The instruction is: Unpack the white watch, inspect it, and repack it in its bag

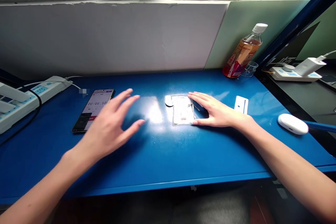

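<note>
On the blue table (157, 157) lies a clear plastic packet (181, 112) with something pale inside that I cannot make out. My right hand (214, 110) is at the packet's right edge, fingers stretched and thumb apart. A small round piece (168, 101), pale with a dark rim, sits by the packet's upper left corner. My left hand (110, 122) hovers over the table with its fingers spread, holding nothing. Partly behind it, a smartphone (86, 115) lies face up with a running-time display.
A white card-like piece (241, 105) and a white rounded case (292, 124) lie to the right. A drink bottle (243, 54) stands at the back right beside a clear plastic cup (250, 69). Power strips (49, 89) with cables flank the table, and a wall panel (118, 38) closes the back.
</note>
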